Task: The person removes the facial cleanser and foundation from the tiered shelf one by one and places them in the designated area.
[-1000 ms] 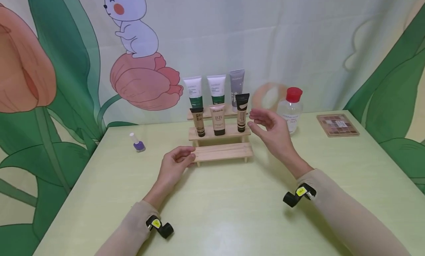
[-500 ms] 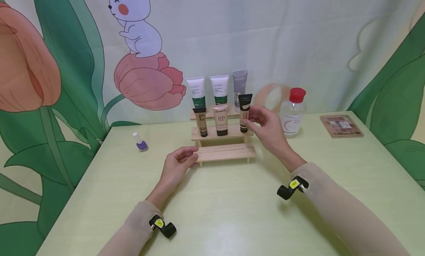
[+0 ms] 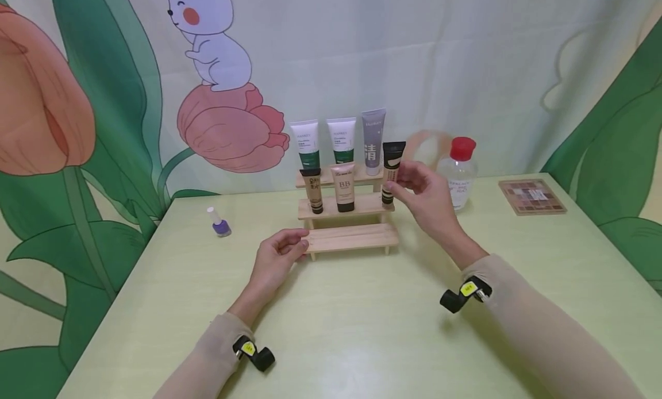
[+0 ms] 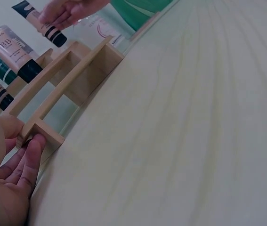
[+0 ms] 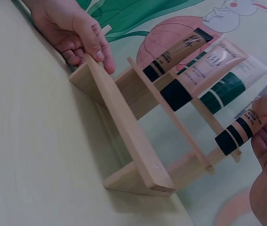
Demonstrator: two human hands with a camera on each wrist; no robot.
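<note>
Table (image 3: 336, 324): carries everything. Three-tier wooden stand (image 3: 351, 238): mid-table, toward the back. Hands are apart. Left hand (image 3: 275, 260): pinching the stand's front tier at its left end. Right hand (image 3: 428, 199): thumb and fingers gripping the black-capped tube, at the middle tier's right end; can't tell if its base touches wood. Red-capped bottle (image 3: 459, 180): just behind right hand. Black-capped tube (image 3: 394, 156): slightly tilted. Purple nail polish (image 3: 220, 226): left of stand.

The held tube (image 5: 244, 129) runs past the right wrist view's edge; the palette label (image 3: 538, 195) is illegible.
</note>
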